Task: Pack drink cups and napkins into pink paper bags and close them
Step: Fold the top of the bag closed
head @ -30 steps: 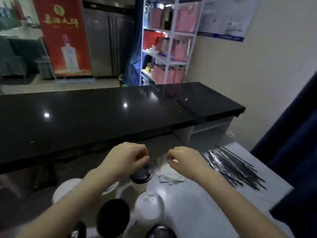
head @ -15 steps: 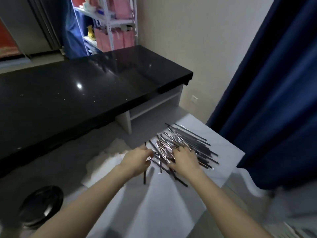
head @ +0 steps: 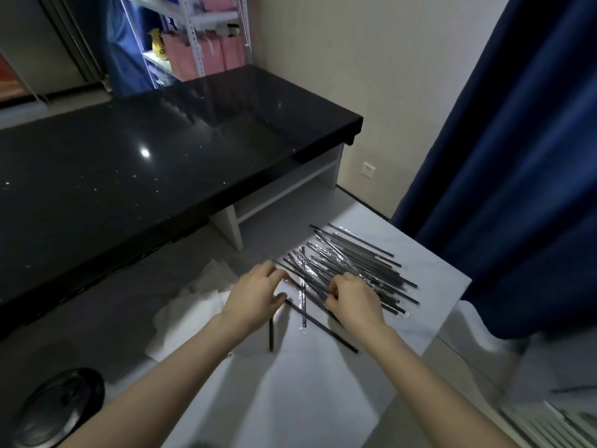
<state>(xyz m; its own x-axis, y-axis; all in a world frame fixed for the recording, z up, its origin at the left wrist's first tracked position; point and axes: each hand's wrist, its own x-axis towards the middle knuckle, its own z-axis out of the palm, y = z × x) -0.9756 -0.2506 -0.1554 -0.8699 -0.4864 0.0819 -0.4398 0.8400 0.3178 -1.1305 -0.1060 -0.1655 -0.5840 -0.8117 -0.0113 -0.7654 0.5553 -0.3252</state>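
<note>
Head view: both hands work the near edge of the straws [head: 355, 263] — thin dark sticks in shiny clear wrap, fanned loosely on the white table [head: 307, 399]. The left hand [head: 255, 297] curls round one straw [head: 271, 337], which juts out below the palm. The right hand [head: 352, 299] has its fingers bent into the pile — I cannot tell if they grip anything. Crumpled white napkins [head: 193, 305] lie just left of the left hand. Pink bags [head: 210, 56] stand on the far shelf [head: 197, 33].

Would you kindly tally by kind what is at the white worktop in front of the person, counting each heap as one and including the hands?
Heap of black straws in clear wrappers: 1
Heap of white paper napkins: 1
Black round lid: 1
Hands: 2, the left hand and the right hand
Total: 5
</note>
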